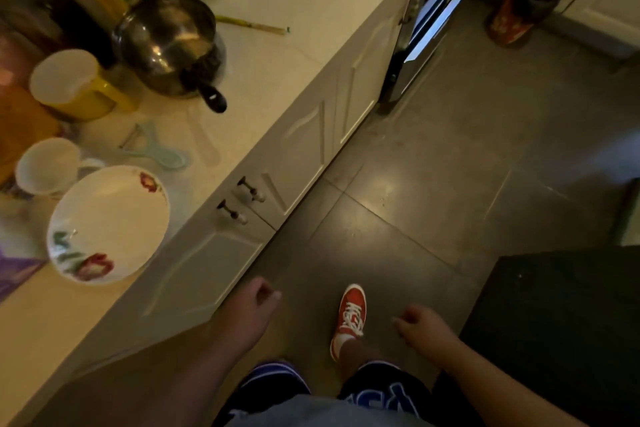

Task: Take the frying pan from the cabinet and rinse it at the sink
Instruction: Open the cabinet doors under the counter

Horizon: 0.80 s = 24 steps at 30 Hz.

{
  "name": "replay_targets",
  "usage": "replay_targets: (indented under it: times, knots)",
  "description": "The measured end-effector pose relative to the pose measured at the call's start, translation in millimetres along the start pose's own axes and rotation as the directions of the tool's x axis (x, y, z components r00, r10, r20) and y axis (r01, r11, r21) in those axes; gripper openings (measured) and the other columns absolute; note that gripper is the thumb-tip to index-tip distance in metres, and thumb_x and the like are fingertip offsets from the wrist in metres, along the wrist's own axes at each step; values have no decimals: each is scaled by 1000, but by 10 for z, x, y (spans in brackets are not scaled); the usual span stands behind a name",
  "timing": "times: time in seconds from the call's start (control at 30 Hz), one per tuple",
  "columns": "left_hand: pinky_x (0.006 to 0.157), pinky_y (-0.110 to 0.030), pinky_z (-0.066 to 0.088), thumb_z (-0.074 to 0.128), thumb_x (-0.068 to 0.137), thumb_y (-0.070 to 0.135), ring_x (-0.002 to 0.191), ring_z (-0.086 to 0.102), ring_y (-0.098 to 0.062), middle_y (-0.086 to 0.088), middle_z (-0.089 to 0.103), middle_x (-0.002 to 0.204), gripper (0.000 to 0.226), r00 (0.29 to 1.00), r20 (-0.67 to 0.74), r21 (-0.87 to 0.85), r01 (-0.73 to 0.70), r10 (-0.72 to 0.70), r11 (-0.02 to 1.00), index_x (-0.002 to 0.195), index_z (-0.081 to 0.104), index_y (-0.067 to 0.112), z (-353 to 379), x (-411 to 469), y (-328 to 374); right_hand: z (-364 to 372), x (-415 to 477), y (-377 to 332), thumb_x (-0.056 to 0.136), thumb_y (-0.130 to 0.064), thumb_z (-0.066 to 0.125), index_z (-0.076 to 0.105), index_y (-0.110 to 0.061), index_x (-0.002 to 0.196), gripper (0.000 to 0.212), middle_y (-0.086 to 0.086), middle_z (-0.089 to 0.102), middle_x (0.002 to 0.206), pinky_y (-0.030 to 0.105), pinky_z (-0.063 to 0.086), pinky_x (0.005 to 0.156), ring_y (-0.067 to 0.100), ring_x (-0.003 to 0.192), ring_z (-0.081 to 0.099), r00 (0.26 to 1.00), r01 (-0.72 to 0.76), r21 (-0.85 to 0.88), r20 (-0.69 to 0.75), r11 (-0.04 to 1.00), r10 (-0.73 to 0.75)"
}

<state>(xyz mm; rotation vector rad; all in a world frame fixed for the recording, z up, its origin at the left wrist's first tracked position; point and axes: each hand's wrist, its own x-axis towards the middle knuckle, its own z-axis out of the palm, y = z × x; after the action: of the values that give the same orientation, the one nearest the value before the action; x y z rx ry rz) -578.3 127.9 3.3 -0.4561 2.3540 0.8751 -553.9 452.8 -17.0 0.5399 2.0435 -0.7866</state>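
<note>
- Frying pan: not in sight; judging by the task, it sits behind the shut white panelled cabinet doors (298, 149) under the cream countertop (277, 55), where a steel saucepan with a black handle (166, 42) and a white flowered bowl (107, 224) stand at the left.
- Left hand (254, 305): hangs empty beside the lower cabinet door, fingers loosely curled.
- Right hand (424, 324): also empty, fingers loosely curled, over the grey tiled floor (450, 166).
- Step: approach only; next is to bend and pull a dark door knob (251, 189).
</note>
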Motion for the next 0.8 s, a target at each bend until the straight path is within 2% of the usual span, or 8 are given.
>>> replay_targets:
  times: [0.07,0.17,0.3,0.4,0.5,0.57,0.63,0.8]
  knots:
    - [71,-27,53,62,89,45,93,59,-4,16,61,101,15,996,-92,-90,-2,-6,996,101,55,41,-13,248,280,-190,291,-434,92,-36,60,56,-30,77,17,-9,61,75,21,44,55,4,67,58,990,139,-59,29,989,-137]
    - [63,-13,39,63,88,47,101,52,-4,16,51,111,40,972,-234,-157,-19,-18,987,124,52,36,-90,617,598,-319,678,-1117,94,-36,56,59,-29,90,8,-6,61,83,18,42,58,4,73,59,966,249,-17,75,968,-247]
    - [71,-16,41,62,88,48,111,49,-6,12,49,123,50,934,-356,-209,-49,-30,977,132,49,29,-300,1045,794,-294,1095,-1982,95,-33,57,60,-23,98,12,-2,63,89,19,42,58,6,74,58,926,376,-42,66,926,-373]
    - [84,-26,45,63,88,47,120,50,-14,0,54,133,51,928,-369,-233,-46,-45,971,132,48,25,-418,1261,774,-150,1311,-2488,93,-29,59,61,-17,116,25,5,67,106,30,53,76,17,91,64,869,494,-67,66,867,-490]
    - [88,-28,45,60,90,45,123,49,-13,-1,53,138,54,937,-348,-204,-62,-13,977,138,47,23,-467,1355,713,43,1432,-2857,92,-21,61,54,-15,131,40,8,62,128,36,51,92,23,109,61,793,609,-29,70,793,-606]
    - [84,-24,43,56,94,41,117,49,-8,-3,55,136,48,931,-364,-147,-78,20,986,138,47,24,-474,1336,701,146,1438,-2973,91,-15,62,53,-15,134,44,8,59,133,27,48,88,20,112,59,744,664,25,74,747,-664]
    - [84,-22,41,51,98,34,117,52,-9,-4,58,135,43,925,-376,-95,-94,52,991,139,48,22,-513,1327,635,291,1461,-3044,89,-11,62,57,-15,130,41,9,63,129,18,44,81,13,104,59,698,711,43,81,702,-711]
    - [96,-21,39,52,97,31,129,50,-14,-5,55,142,48,918,-380,-66,-153,117,986,143,44,17,-585,1240,478,454,1445,-3073,91,-21,63,58,-15,127,37,8,64,124,30,47,90,20,110,60,702,710,32,60,704,-710]
